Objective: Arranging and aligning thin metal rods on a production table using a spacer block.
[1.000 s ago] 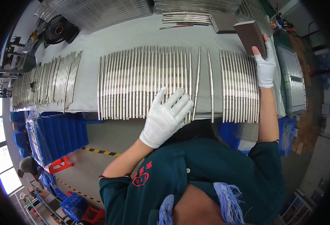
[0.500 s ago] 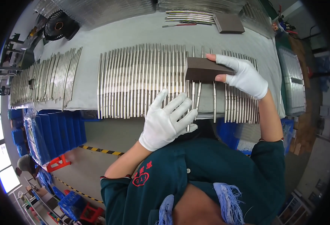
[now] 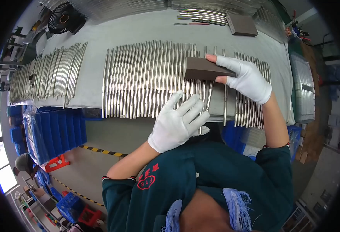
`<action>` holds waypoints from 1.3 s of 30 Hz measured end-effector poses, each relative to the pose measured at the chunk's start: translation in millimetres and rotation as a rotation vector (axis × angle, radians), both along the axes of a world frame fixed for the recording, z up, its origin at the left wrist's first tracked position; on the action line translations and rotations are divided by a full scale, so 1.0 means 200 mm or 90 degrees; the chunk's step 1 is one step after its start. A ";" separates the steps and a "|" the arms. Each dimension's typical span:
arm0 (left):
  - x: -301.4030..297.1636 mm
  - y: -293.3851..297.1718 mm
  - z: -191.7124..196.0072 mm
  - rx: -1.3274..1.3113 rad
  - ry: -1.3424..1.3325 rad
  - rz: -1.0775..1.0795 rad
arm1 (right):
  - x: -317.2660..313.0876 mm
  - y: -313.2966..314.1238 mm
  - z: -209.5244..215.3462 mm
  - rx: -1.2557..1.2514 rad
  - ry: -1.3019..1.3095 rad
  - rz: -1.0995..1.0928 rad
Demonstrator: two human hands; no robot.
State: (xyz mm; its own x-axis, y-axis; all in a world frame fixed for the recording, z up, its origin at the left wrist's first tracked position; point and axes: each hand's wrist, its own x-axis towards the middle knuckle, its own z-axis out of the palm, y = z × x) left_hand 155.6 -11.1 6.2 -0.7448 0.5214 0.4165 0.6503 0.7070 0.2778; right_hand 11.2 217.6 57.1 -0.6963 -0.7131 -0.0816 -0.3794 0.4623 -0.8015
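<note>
My right hand (image 3: 251, 79), in a white glove with bare thumb and fingertip showing, grips the right end of a dark brown rectangular block (image 3: 201, 69). That block lies across the right part of a long row of shiny metal rods (image 3: 143, 77), hiding part of them. Gloved in white too, my left hand (image 3: 177, 123) is open, its fingers spread over the near ends of the rods just below the block. A few rods (image 3: 225, 104) stand apart beneath my right wrist, and another group (image 3: 249, 110) lies partly under that hand.
More rods (image 3: 48, 77) cover the table's left side. Toward the back are a black fan (image 3: 64, 19), a second brown block (image 3: 242, 25), several loose rods (image 3: 201, 16) and clear plastic trays (image 3: 127, 7). Blue bins (image 3: 58, 131) stand below the table's left edge; a person in a cap (image 3: 25, 164) is beyond.
The right hand and block have slid slightly left across the rods. My left hand has shifted a little to the right, fingers still spread. The whole view has also moved slightly.
</note>
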 end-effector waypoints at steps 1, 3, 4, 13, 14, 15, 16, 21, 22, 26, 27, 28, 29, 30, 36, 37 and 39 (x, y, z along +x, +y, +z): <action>0.00 0.00 0.00 0.006 0.010 0.000 | -0.01 0.00 0.02 -0.022 -0.050 -0.041; 0.00 0.00 -0.01 0.018 0.022 0.000 | -0.03 0.00 0.05 -0.009 -0.174 -0.111; 0.00 0.00 -0.01 0.022 0.028 0.001 | -0.03 -0.02 0.05 -0.050 -0.129 -0.067; 0.00 0.00 -0.02 0.032 0.012 -0.006 | -0.03 0.12 -0.10 -0.206 -0.091 -0.198; 0.00 0.00 -0.03 0.030 0.003 -0.011 | -0.04 0.17 -0.12 -0.307 -0.090 -0.227; -0.01 0.00 -0.03 0.028 -0.006 -0.016 | -0.06 0.20 -0.15 -0.377 -0.211 -0.270; -0.01 0.00 -0.04 0.020 -0.014 -0.012 | -0.07 0.23 -0.17 -0.516 -0.317 -0.236; -0.02 0.00 -0.03 -0.033 -0.054 0.002 | -0.05 0.26 -0.23 -0.604 -0.672 -0.211; -0.02 0.00 -0.03 -0.031 -0.077 -0.006 | -0.05 0.25 -0.23 -0.622 -0.692 -0.196; -0.03 0.01 0.00 -0.042 -0.115 -0.034 | -0.02 0.16 -0.22 -0.596 -0.759 -0.218; -0.04 0.01 0.00 -0.047 -0.108 -0.040 | -0.01 0.13 -0.22 -0.596 -0.777 -0.220; -0.06 0.02 0.00 -0.063 -0.106 -0.045 | -0.01 0.10 -0.22 -0.600 -0.808 -0.197; -0.07 0.02 0.00 -0.077 -0.102 -0.050 | -0.01 0.08 -0.23 -0.607 -0.838 -0.196; -0.08 0.02 0.00 -0.091 -0.097 -0.055 | 0.00 0.06 -0.23 -0.614 -0.837 -0.220; -0.09 0.05 0.00 -0.094 -0.121 -0.069 | -0.03 0.06 -0.24 -0.691 -0.879 -0.146; -0.09 0.06 0.00 -0.079 -0.115 -0.084 | -0.05 0.08 -0.23 -0.727 -0.875 -0.128; -0.11 0.09 0.00 -0.049 -0.109 -0.121 | -0.09 0.14 -0.21 -0.798 -0.837 -0.112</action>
